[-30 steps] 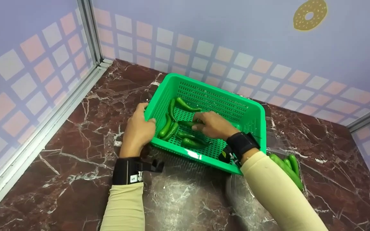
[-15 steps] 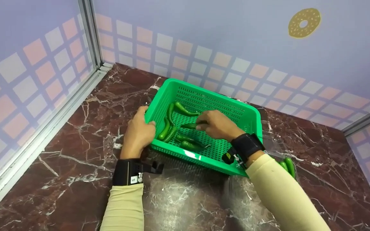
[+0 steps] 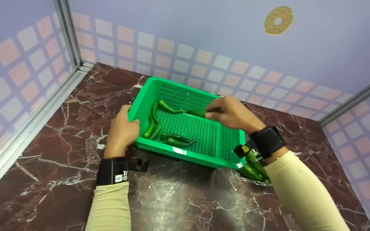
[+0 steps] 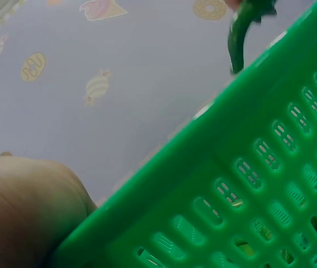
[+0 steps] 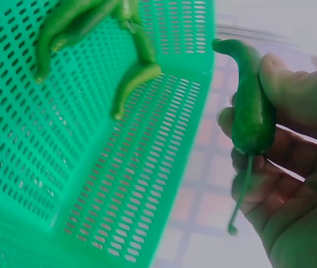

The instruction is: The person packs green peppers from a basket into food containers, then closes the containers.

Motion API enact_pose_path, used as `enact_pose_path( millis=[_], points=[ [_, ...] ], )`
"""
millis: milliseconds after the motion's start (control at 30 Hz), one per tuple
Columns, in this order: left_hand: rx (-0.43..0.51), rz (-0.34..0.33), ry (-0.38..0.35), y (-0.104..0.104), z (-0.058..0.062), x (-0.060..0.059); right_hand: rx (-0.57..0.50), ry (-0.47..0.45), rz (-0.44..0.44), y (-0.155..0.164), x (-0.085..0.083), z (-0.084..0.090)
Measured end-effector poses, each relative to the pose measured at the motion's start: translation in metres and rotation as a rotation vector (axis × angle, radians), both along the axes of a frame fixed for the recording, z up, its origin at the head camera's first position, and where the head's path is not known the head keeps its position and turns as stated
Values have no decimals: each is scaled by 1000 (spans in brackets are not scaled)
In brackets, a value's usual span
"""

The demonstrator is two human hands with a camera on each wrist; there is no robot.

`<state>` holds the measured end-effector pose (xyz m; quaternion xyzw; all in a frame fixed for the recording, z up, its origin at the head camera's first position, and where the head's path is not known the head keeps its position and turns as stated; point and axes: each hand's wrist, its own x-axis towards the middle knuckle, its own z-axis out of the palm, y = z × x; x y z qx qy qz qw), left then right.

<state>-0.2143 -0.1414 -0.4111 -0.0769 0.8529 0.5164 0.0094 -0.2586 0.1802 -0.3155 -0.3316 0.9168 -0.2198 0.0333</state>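
1. The right hand [image 3: 233, 114] pinches a green chili [image 3: 201, 112] between thumb and curled fingers [image 5: 292, 95]. It holds it lifted above the floor of the green basket [image 3: 218, 162], near the far wall, with the stalk hanging below the fingers.
2. The left hand [image 3: 120, 133] grips the basket's left rim, thumb hooked over the edge and fingers outside.
3. The step in hand looks like taking one chili out of the basket. The next move likely calls for carrying it clear of the right wall while the left hand steadies the basket.
4. More loose chilies [image 3: 154, 128] lie on the basket floor between the two hands, most of them close to the left thumb.
5. Another bunch of chilies [image 3: 252, 166] lies on the marble table [image 3: 59, 166] under the right wrist. The sleeve and wrist strap cover part of it, so its count cannot be told.
6. The left wrist view shows only basket wall and a blurred palm; the left fingertips are hidden there.
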Motion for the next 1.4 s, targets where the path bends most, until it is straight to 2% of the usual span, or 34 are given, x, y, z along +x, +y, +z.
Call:
enact_pose_path(
  millis=[233,400,500,633,767,933,1033,1167,1300,1400],
  points=[
    [8,-1,16,-1,-1,1,8,-45,-97,28,11,15],
    [50,-20,3,-1,1,0,45,-63,-138,48,21,23],
    [58,-8,6,-5,1,0,54,-64,-146,57,26,26],
    [56,3,8,-8,2,0,55,-94,-196,71,35,28],
    [73,-17,9,-5,1,0,44,-153,-280,92,47,27],
    [68,-51,6,-2,-1,1,91,-142,-347,121,59,26],
    [58,-56,3,-1,0,0,134,-149,-386,136,65,24],
    [45,-56,-3,-1,0,-1,186,-231,-419,150,73,15],
    [42,-53,-6,-1,-1,-1,231,-307,-392,153,80,0],
    [44,-46,-3,-2,-2,0,258,-313,-317,148,84,-14]
  ],
)
